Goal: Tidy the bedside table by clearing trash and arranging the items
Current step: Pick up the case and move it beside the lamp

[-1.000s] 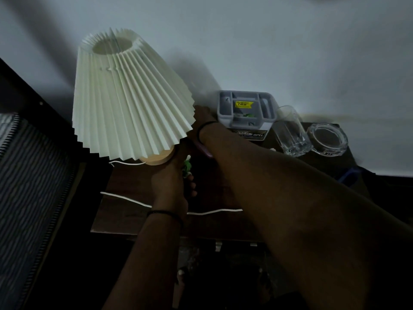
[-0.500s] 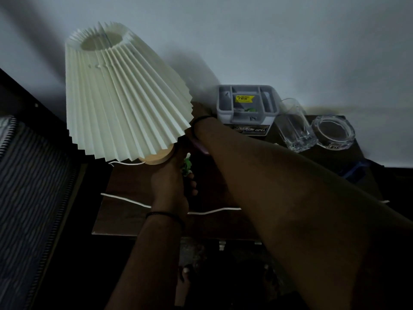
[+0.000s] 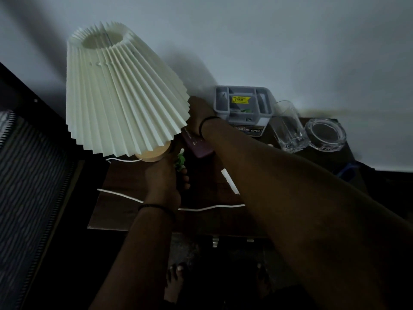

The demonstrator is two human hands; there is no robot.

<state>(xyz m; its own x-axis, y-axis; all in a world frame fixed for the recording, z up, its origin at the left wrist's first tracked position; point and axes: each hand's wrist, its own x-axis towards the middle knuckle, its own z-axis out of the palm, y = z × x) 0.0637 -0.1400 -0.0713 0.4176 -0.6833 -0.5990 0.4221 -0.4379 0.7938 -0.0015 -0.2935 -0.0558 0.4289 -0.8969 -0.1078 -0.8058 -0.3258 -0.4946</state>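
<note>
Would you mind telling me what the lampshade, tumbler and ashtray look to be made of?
Lampshade: matte cream pleated paper or fabric, judging by its crisp folds. Tumbler: clear glass, see-through with a thick faceted base. Ashtray: clear heavy glass, thick glinting rim.

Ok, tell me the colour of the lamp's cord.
White; the cord shows clearly in the head view.

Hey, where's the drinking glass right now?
In the head view, the glass stands at the table's back right, between the grey organizer on its left and the glass ashtray on its right.
</note>
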